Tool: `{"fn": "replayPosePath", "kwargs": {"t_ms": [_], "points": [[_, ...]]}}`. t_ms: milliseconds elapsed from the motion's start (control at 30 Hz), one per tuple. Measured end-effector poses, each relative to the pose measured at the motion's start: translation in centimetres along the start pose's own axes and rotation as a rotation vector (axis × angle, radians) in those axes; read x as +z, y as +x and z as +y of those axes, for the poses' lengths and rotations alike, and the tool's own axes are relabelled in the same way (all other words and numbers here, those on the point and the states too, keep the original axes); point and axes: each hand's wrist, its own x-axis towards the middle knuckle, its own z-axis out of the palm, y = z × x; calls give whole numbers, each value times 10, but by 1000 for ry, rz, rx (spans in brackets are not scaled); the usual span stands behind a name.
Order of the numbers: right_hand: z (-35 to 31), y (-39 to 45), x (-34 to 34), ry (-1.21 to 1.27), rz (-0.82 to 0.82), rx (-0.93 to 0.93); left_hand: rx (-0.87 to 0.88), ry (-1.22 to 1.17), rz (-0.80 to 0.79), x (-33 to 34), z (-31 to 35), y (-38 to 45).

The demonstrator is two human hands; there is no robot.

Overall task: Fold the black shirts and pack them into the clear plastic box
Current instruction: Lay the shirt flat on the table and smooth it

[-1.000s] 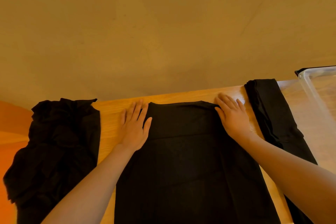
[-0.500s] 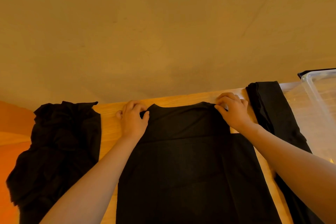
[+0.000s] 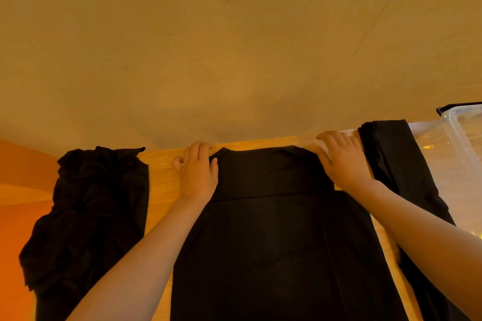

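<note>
At nine o'clock a crumpled heap of black shirts (image 3: 88,214) lies on the wooden bench (image 3: 161,172), waiting to be folded. Just right of it the left hand (image 3: 198,172) has its grip curled onto the far left corner of the shirt being folded (image 3: 273,229), fingers bent over the edge at about eleven o'clock. That shirt lies flat down the middle, from twelve to six o'clock, its sides already turned in to a narrow panel. At one o'clock the right hand (image 3: 341,161) pinches the far right corner, fingers curled. Beyond it, at two o'clock, a folded black shirt (image 3: 391,154) lies beside the clear plastic box (image 3: 459,122), at three o'clock. The cloth looks light, soft and limp; it will likely sag and slide, so both far corners seem the right place to hold, drawn evenly toward six o'clock.
</note>
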Motion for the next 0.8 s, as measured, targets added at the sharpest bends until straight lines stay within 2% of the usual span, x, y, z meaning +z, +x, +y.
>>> {"fn": "replayPosePath", "kwargs": {"t_ms": [67, 133, 200, 300, 600, 800], "points": [[-9, -10, 4, -34, -102, -239, 159, 37, 19, 3, 6, -10], [-14, -22, 14, -91, -263, -383, 309, 76, -52, 8, 11, -22], [-10, -28, 22, -99, -341, -309, 336, 109, -172, 16, 10, -33], [-1, -29, 23, -114, -323, -134, 262, 146, -265, 25, 2, -41], [12, -19, 19, -145, -373, 53, 272, 177, -274, 26, -1, -40], [21, -11, 13, -212, -360, 37, 304, 176, -230, 27, -2, -39]]}}
